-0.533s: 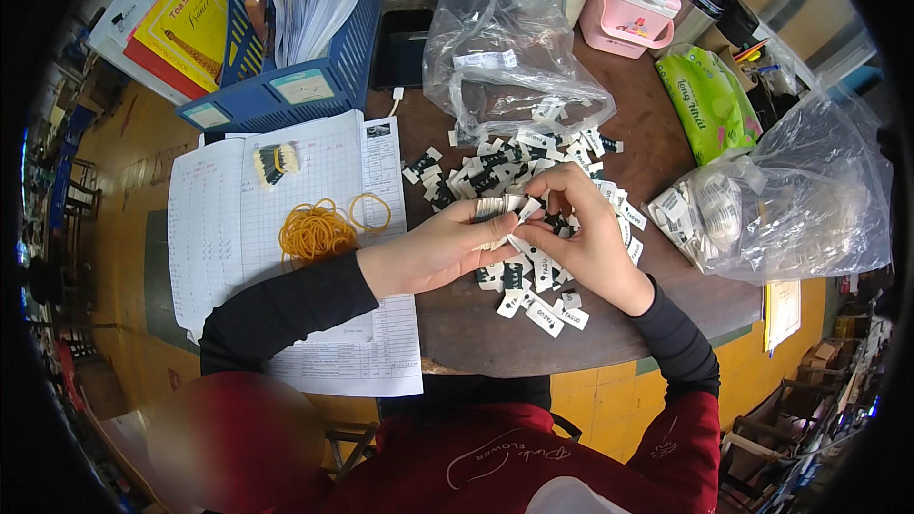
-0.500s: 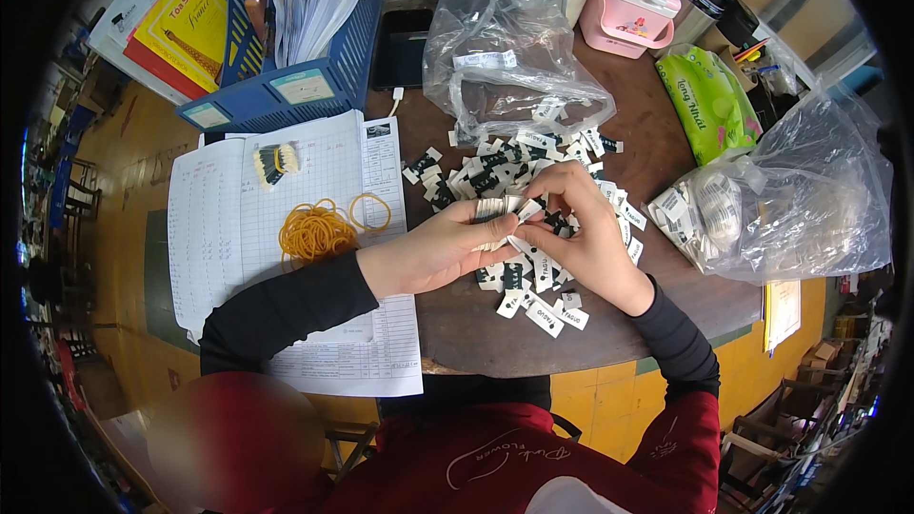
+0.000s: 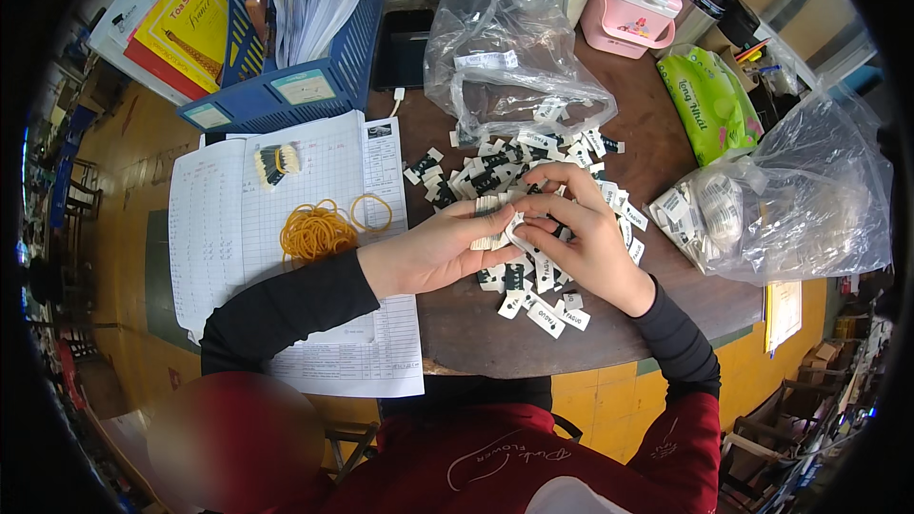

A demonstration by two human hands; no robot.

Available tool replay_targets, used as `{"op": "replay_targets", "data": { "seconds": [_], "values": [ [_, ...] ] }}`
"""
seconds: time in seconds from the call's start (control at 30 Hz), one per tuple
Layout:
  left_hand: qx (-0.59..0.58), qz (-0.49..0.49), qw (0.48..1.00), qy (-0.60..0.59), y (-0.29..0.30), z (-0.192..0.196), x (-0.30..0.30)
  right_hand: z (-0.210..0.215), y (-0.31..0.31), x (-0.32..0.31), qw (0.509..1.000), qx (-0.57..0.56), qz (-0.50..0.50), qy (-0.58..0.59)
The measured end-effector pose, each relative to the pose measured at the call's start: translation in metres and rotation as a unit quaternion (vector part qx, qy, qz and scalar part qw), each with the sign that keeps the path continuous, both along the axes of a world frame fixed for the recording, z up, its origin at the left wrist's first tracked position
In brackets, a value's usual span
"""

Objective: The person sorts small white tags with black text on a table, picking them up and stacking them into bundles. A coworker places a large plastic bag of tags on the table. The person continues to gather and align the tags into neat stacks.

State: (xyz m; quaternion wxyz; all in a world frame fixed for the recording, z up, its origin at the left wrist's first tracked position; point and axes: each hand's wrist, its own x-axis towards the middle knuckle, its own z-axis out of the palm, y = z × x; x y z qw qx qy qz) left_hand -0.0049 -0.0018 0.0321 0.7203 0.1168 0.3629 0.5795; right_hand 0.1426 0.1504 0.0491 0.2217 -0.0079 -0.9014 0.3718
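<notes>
My left hand (image 3: 440, 249) grips a small stack of white labels (image 3: 487, 212) between thumb and fingers, over the brown table (image 3: 476, 324). My right hand (image 3: 583, 233) meets it from the right, fingers curled and pinching one label against the stack. Under and around both hands lies a loose pile of black-and-white labels (image 3: 519, 157). Several more labels (image 3: 545, 314) lie just in front of my right wrist.
A heap of orange rubber bands (image 3: 316, 231) and a banded label bundle (image 3: 276, 162) rest on a paper sheet (image 3: 228, 228) to the left. A blue basket (image 3: 286, 48) stands behind it. Clear plastic bags sit at the back (image 3: 505, 48) and right (image 3: 790, 200), with a green packet (image 3: 709, 100) and pink container (image 3: 630, 5).
Both hands stay together over the pile. My right fingers have shifted slightly on the label at the stack.
</notes>
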Motion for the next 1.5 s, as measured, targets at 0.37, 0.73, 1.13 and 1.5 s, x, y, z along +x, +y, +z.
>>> {"op": "replay_targets", "data": {
  "seconds": [0.37, 0.73, 1.13, 1.5],
  "values": [
    [0.042, -0.013, 0.999, -0.008, 0.002, -0.004, 0.001, -0.008, 0.010, 0.001, 0.955, -0.283, -0.040, -0.081],
    [0.062, -0.060, 0.996, 0.001, -0.001, -0.010, -0.001, -0.011, 0.011, 0.002, 0.941, -0.333, -0.046, -0.039],
    [0.040, -0.028, 0.999, -0.020, 0.000, -0.002, 0.000, -0.002, 0.011, 0.003, 0.958, -0.277, 0.055, -0.050],
    [0.036, -0.025, 0.999, -0.022, -0.001, -0.006, 0.000, -0.001, -0.003, 0.001, 0.991, -0.105, 0.083, -0.003]
  ]
}}
